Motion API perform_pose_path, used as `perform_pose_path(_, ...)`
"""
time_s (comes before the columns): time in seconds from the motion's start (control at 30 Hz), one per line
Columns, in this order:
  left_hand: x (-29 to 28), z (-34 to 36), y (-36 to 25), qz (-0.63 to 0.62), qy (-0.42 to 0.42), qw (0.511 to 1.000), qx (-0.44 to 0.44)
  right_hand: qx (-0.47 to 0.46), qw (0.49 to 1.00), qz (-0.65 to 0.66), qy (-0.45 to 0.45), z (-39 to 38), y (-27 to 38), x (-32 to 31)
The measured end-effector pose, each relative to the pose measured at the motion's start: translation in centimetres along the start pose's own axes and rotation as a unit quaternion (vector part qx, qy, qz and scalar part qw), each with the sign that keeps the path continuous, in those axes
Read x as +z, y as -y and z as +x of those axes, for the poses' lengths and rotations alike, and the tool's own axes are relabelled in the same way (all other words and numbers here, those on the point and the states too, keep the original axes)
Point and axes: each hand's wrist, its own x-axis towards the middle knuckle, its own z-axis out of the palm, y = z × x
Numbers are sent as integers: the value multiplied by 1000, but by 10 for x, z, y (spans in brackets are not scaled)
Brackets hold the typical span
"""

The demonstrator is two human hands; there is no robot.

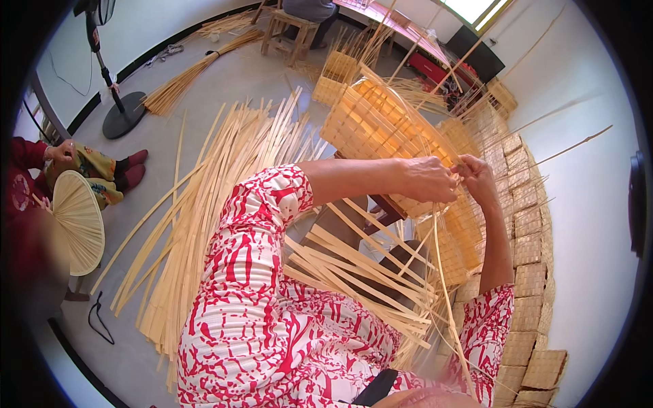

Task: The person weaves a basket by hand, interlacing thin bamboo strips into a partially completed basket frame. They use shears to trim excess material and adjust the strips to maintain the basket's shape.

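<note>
A woven bamboo basket is tilted in front of me, its rim running down toward my hands. My left hand is closed at the near end of this rim, with the forearm reaching across from the left. Beside it my right hand pinches at the same spot, fingertips close to the left ones. Both seem to grip thin bamboo binding at the rim; the fingers partly hide it. A long narrow bamboo strip hangs below the left hand toward my body. Loose flat bamboo strips lie over my lap.
A broad pile of bamboo strips covers the floor at left. Stacked woven baskets line the right wall. A seated person holds a round fan at far left. Further back stand a pedestal fan and a wooden stool.
</note>
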Motion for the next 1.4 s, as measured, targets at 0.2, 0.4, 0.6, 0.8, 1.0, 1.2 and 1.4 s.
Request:
perform_pose_path(0.2,5,4,-5,-33,30,999,-14,92,993,54,54,12,-3,-7)
perform_pose_path(0.4,-9,12,2,-55,15,998,-27,17,998,18,55,19,-46,-13)
perform_pose_path(0.6,-51,50,68,-29,-212,965,-149,94,984,138,69,24,-66,-26)
perform_pose_path(0.8,-130,3,153,-164,-348,840,-383,126,988,63,70,28,-51,-16)
perform_pose_path(1.0,-29,-108,192,37,-88,887,-451,-33,996,61,49,11,-18,-10)
perform_pose_path(1.2,-1,-115,193,147,-83,914,-368,-39,990,94,-96,-44,-18,-58)
perform_pose_path(1.4,-35,-119,183,178,10,911,-372,43,960,119,-251,-66,-61,-34)
